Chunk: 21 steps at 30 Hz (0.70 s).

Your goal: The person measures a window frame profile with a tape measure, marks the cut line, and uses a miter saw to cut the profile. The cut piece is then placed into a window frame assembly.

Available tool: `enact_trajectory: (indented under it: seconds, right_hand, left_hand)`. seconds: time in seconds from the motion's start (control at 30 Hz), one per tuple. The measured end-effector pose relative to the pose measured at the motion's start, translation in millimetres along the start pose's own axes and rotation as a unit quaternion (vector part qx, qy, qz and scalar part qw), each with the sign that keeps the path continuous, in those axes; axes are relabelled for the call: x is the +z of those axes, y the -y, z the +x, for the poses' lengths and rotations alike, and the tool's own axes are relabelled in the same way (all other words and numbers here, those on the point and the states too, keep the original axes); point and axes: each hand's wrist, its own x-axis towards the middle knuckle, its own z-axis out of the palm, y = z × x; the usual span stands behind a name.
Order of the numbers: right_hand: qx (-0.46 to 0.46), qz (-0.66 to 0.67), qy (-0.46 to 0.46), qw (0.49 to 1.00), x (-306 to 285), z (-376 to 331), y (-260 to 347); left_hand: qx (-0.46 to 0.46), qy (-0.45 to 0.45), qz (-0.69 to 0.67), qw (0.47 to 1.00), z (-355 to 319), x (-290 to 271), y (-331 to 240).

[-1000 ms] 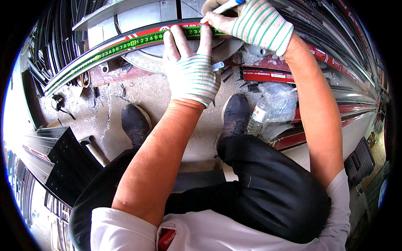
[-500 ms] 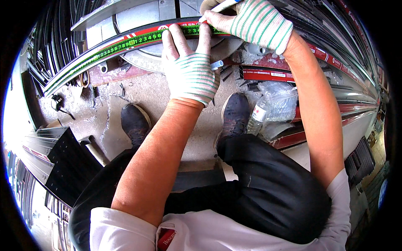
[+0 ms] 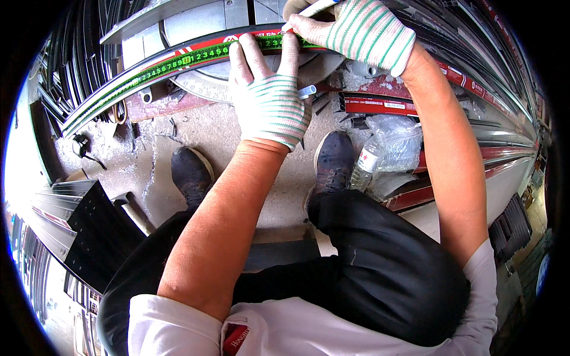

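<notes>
– What's nearest?
– Dark trousers (image 3: 386, 255), then dark shoes (image 3: 333, 160), a clear bottle (image 3: 363, 169) just beside the right one
– And the hands?
– The left hand (image 3: 268, 110), gloved, lays its fingers over the green tape measure (image 3: 205, 57); whether it grips the pale blue tube (image 3: 307, 92) poking out by its palm, I cannot tell
– The right?
– The right hand (image 3: 365, 35), also gloved, pinches a white marker (image 3: 316, 8), its tip at the red-and-black strip (image 3: 214, 43) that the tape lies along; beyond are grey metal plates (image 3: 202, 21)
</notes>
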Motion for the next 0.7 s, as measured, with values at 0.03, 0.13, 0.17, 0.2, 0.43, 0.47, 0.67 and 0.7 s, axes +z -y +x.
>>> enact_trajectory:
  seconds: [0.03, 0.13, 0.17, 0.2, 0.43, 0.47, 0.67, 0.7]
  right_hand:
    - [0.002, 0.002, -0.001, 1.0, -2.5, -1.2, -0.1]
    - [0.0, 0.009, -0.003, 1.0, -0.4, -2.3, -2.0]
    - [-0.002, 0.009, -0.003, 1.0, 0.3, -1.6, -2.1]
    - [-0.004, 0.01, -0.003, 1.0, 1.1, -1.0, -2.5]
    - [-0.006, 0.015, 0.002, 1.0, 1.5, -0.3, -2.1]
    - [-0.006, 0.014, 0.004, 1.0, 1.4, -0.4, -2.1]
    - [-0.013, 0.004, -0.005, 1.0, 1.8, 0.2, -2.9]
    - [-0.013, 0.007, -0.005, 1.0, 2.1, 0.1, -3.1]
  left_hand:
    - [0.004, -0.001, -0.003, 1.0, 1.3, -0.1, -1.7]
    - [0.003, -0.004, 0.017, 1.0, -0.8, 3.2, -0.7]
    - [0.002, -0.003, 0.017, 1.0, -1.2, 3.3, 0.2]
    - [0.002, -0.002, 0.017, 1.0, -1.5, 3.2, 1.0]
    - [0.012, -0.026, 0.0, 1.0, -0.8, -0.4, 0.9]
    - [0.012, -0.026, 0.0, 1.0, -1.0, -0.2, 0.9]
    - [0.003, -0.006, 0.011, 1.0, -0.9, 1.9, 1.5]
    - [0.002, -0.004, 0.016, 1.0, -0.8, 2.1, 1.4]
